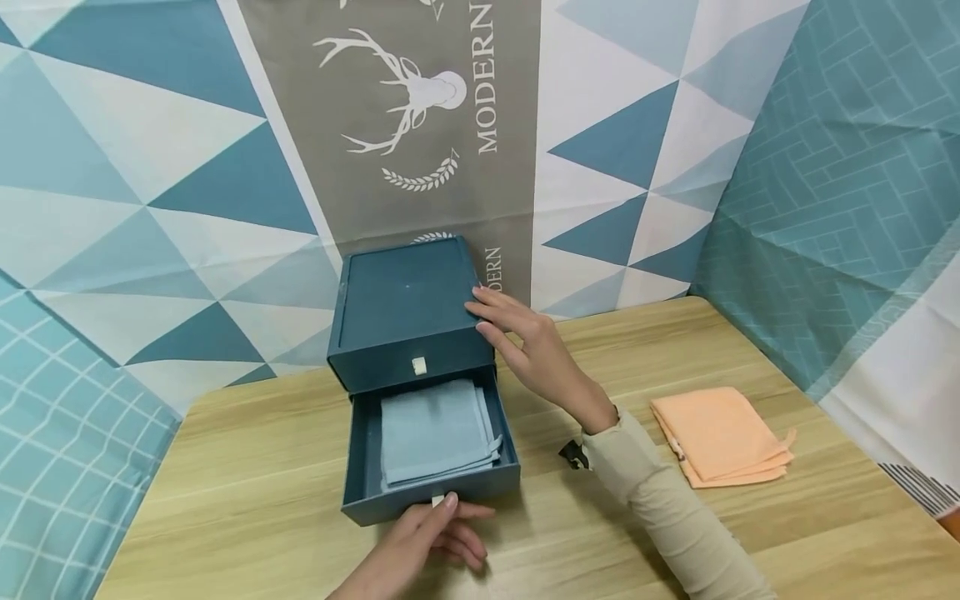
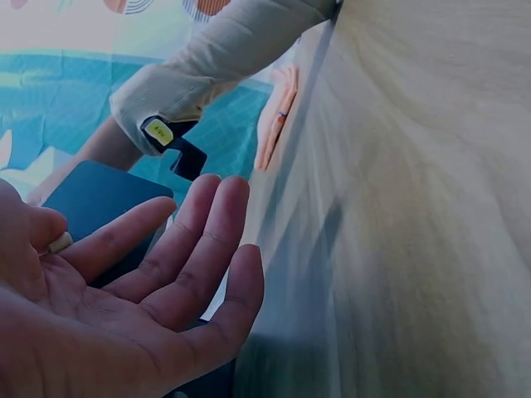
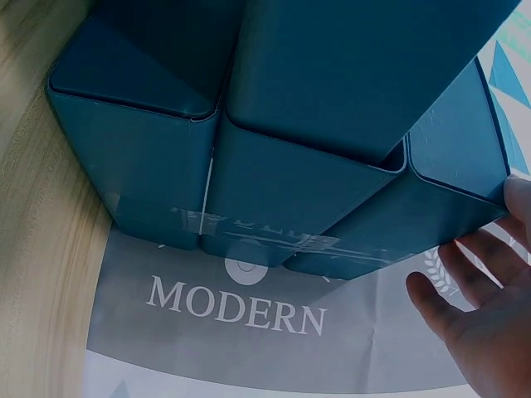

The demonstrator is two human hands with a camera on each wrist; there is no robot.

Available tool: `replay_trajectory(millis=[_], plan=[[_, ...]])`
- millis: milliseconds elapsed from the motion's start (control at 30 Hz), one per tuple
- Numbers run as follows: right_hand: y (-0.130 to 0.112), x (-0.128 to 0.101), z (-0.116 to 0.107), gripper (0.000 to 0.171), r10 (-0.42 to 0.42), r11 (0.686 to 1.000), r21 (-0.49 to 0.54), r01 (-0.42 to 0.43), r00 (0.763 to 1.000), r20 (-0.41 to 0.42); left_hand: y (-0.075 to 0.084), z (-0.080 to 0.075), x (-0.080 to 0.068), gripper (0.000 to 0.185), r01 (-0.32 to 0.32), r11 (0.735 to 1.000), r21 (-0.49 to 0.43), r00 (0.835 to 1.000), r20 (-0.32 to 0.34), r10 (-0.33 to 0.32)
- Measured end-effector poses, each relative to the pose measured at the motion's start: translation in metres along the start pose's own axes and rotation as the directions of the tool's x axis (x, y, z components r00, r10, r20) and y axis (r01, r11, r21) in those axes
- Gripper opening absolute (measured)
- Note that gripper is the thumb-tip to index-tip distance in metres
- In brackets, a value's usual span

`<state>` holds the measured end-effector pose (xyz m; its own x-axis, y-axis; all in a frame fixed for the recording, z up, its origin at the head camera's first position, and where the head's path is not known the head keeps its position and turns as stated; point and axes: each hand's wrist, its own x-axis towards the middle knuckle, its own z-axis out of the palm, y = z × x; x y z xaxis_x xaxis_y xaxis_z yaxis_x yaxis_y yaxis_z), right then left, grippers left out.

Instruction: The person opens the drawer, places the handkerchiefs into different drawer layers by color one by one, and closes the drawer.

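Observation:
A dark blue drawer box [image 1: 405, 300] stands against the back wall; the right wrist view shows it three tiers high. Its middle drawer [image 1: 487, 482] is pulled far out, and a folded light blue cloth [image 1: 431, 429] lies inside. At the drawer's front, my left hand [image 1: 423, 537] pinches the small pale pull tab [image 2: 58, 243] between thumb and index finger, the other fingers spread loosely. My right hand [image 1: 534, 342] rests against the upper right edge of the box, fingers extended. The top drawer, with its own pale tab [image 1: 419, 365], is closed.
On the wooden table [image 1: 247, 483], a folded orange cloth [image 1: 720, 433] lies to the right, beyond my right forearm. Patterned fabric [image 1: 600, 100] hangs behind the table and along both sides. A black wrist device [image 2: 170, 137] sits at my right cuff.

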<state>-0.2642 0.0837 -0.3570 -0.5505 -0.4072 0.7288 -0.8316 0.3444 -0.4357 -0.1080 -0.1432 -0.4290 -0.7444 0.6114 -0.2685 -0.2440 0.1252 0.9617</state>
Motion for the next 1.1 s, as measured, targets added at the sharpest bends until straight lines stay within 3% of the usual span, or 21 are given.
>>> replay_trajectory(millis=[133,333,567,700,1100], plan=[[0.000,0.001,-0.002,0.035,-0.007,1.000,-0.010,0.007,1.000,-0.005,0.005,0.000,0.005,0.066,0.017,1.000,0.010,0.999,-0.031,-0.017],[0.001,0.000,-0.005,0.035,-0.004,1.000,-0.012,0.003,1.000,-0.018,0.011,-0.002,0.009,0.065,-0.013,1.000,0.024,0.999,-0.052,0.015],[0.003,-0.003,-0.002,0.035,-0.008,1.000,-0.001,0.008,0.999,-0.035,0.015,-0.008,0.012,0.066,0.011,0.999,0.031,0.996,-0.087,-0.008],[0.003,-0.003,0.000,0.035,-0.010,1.000,0.007,0.011,0.999,-0.039,0.017,-0.010,0.014,0.068,-0.015,0.998,0.054,0.996,-0.092,0.019],[0.003,0.000,0.002,0.034,-0.011,1.000,0.015,0.012,1.000,-0.018,0.012,-0.025,0.023,0.071,-0.044,0.997,0.058,0.993,-0.104,0.050]])
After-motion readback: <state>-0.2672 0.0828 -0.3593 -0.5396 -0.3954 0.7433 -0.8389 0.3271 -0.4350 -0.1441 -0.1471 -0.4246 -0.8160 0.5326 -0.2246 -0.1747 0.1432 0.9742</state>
